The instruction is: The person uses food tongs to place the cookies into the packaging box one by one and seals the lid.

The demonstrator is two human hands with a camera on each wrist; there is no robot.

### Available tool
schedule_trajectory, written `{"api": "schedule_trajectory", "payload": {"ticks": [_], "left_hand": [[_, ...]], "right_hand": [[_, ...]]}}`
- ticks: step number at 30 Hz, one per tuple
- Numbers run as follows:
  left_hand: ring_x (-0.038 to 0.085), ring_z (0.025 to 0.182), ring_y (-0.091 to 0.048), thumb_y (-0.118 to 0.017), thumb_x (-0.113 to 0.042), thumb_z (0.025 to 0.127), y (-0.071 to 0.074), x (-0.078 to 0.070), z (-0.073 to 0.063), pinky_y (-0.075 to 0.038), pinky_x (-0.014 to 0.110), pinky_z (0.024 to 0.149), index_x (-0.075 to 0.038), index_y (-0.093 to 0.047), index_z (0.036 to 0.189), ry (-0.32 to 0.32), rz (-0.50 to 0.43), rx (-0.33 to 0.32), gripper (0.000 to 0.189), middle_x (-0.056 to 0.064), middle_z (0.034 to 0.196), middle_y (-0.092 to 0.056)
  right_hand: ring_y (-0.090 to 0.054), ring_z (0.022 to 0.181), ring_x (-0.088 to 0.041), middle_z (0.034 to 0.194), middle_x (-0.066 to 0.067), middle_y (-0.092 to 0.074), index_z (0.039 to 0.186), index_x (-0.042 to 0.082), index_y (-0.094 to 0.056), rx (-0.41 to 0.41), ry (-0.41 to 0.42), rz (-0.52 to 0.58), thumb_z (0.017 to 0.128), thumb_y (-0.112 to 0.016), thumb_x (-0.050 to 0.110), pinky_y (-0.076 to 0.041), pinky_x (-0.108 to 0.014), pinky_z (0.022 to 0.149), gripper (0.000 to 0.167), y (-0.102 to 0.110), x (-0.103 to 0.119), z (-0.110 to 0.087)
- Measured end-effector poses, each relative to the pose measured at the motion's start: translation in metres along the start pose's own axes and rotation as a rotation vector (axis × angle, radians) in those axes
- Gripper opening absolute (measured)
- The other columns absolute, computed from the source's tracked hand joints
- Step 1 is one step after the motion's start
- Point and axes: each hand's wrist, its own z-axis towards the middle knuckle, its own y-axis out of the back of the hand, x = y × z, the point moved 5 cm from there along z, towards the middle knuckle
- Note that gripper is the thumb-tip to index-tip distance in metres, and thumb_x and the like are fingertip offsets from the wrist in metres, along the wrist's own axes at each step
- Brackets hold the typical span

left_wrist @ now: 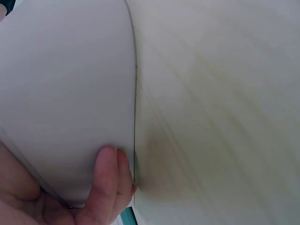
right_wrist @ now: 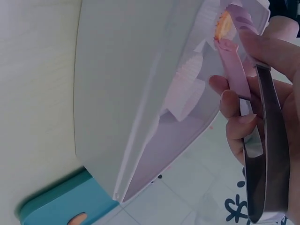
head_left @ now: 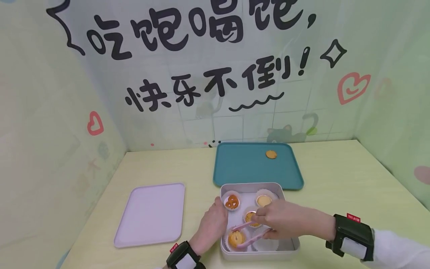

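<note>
My left hand (head_left: 214,222) grips the left wall of a pale, shallow box (head_left: 260,256); in the left wrist view its fingers (left_wrist: 104,176) lie against the outer wall. In my right hand (head_left: 285,219) are metal tongs (right_wrist: 275,154) with pink tips. Those tips lie either side of a round golden cookie (head_left: 236,238) at the box's front left; whether they press on it is hard to tell. Also in the box are a pretzel (head_left: 232,202), a pale round cookie (head_left: 264,200) and a dotted cookie (head_left: 250,216), each in a paper cup. My right hand partly hides the box.
Behind the box lies a teal tray (head_left: 248,164), with one small brown cookie (head_left: 271,154) near its far right. A lilac tray (head_left: 151,215) is to the left on the wooden table (head_left: 339,179). An empty-looking paper cup (head_left: 266,245) sits at the box's front.
</note>
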Motion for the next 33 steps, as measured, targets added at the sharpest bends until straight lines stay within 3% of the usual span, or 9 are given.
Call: {"api": "schedule_trajectory", "payload": {"ticks": [4, 8, 12, 16, 20, 24, 29, 33], "left_hand": [[0.031, 0.056, -0.055, -0.043, -0.005, 0.093, 0.001, -0.001, -0.001, -0.044, 0.041, 0.044, 0.009, -0.041, 0.098, 0.002, -0.010, -0.004, 0.015, 0.013, 0.066, -0.046], [0.030, 0.056, -0.055, -0.042, -0.006, 0.094, 0.003, -0.002, -0.002, -0.044, 0.041, 0.044, 0.009, -0.041, 0.097, -0.006, -0.012, -0.017, 0.015, 0.013, 0.065, -0.046], [0.029, 0.056, -0.055, -0.042, -0.006, 0.094, 0.005, -0.001, -0.002, -0.043, 0.040, 0.044, 0.009, -0.041, 0.098, -0.008, -0.014, -0.016, 0.015, 0.013, 0.065, -0.046], [0.029, 0.055, -0.055, -0.042, -0.005, 0.093, 0.006, -0.001, -0.002, -0.043, 0.040, 0.043, 0.009, -0.041, 0.097, -0.018, -0.011, -0.023, 0.014, 0.013, 0.065, -0.046], [0.030, 0.054, -0.054, -0.044, -0.003, 0.092, 0.007, -0.001, -0.003, -0.043, 0.040, 0.042, 0.009, -0.041, 0.096, -0.034, 0.008, -0.045, 0.013, 0.013, 0.064, -0.045], [0.030, 0.052, -0.054, -0.045, -0.001, 0.091, 0.007, -0.002, -0.003, -0.043, 0.040, 0.041, 0.010, -0.041, 0.095, -0.057, 0.025, -0.063, 0.012, 0.013, 0.062, -0.045], [0.029, 0.054, -0.054, -0.045, -0.003, 0.091, 0.003, -0.002, -0.003, -0.044, 0.039, 0.042, 0.011, -0.040, 0.099, -0.044, 0.007, -0.019, 0.016, 0.013, 0.065, -0.046], [0.030, 0.054, -0.055, -0.045, -0.002, 0.091, 0.000, -0.002, -0.003, -0.043, 0.040, 0.042, 0.010, -0.041, 0.098, -0.038, 0.005, -0.036, 0.015, 0.013, 0.065, -0.046]], "right_hand": [[-0.053, 0.069, -0.001, 0.093, 0.008, -0.059, 0.103, 0.012, -0.064, 0.007, 0.000, -0.023, 0.073, -0.075, 0.032, -0.042, -0.016, 0.059, 0.038, -0.003, 0.003, 0.003], [-0.054, 0.074, -0.001, 0.096, 0.008, -0.059, 0.109, 0.012, -0.062, 0.009, -0.025, 0.023, 0.074, -0.074, 0.033, -0.043, -0.017, 0.061, 0.042, 0.000, 0.001, 0.001], [-0.054, 0.077, -0.001, 0.100, 0.007, -0.059, 0.115, 0.012, -0.060, -0.033, -0.052, 0.092, 0.076, -0.072, 0.033, -0.043, -0.018, 0.064, 0.046, 0.012, -0.002, -0.007], [-0.049, 0.067, 0.000, 0.100, 0.007, -0.059, 0.117, 0.011, -0.059, -0.094, -0.114, 0.178, 0.079, -0.068, 0.038, -0.040, -0.016, 0.056, 0.048, 0.032, -0.015, -0.019], [-0.042, 0.056, 0.001, 0.086, 0.011, -0.055, 0.117, 0.005, -0.059, -0.180, -0.262, 0.195, 0.080, -0.067, 0.039, -0.036, -0.017, 0.048, 0.051, 0.052, -0.048, -0.035], [-0.038, 0.050, 0.000, 0.070, 0.012, -0.044, 0.112, 0.002, -0.061, -0.253, -0.427, 0.121, 0.076, -0.073, 0.032, -0.035, -0.021, 0.045, 0.048, 0.060, -0.094, -0.048], [-0.041, 0.052, -0.007, 0.065, 0.007, -0.045, 0.105, 0.002, -0.061, -0.188, -0.618, 0.093, 0.077, -0.071, 0.034, -0.036, -0.027, 0.047, 0.044, 0.046, -0.148, -0.057], [-0.041, 0.053, -0.012, 0.063, 0.003, -0.043, 0.085, 0.006, -0.058, -0.126, -0.712, 0.116, 0.080, -0.068, 0.036, -0.034, -0.029, 0.048, 0.032, 0.025, -0.180, -0.059]]}}
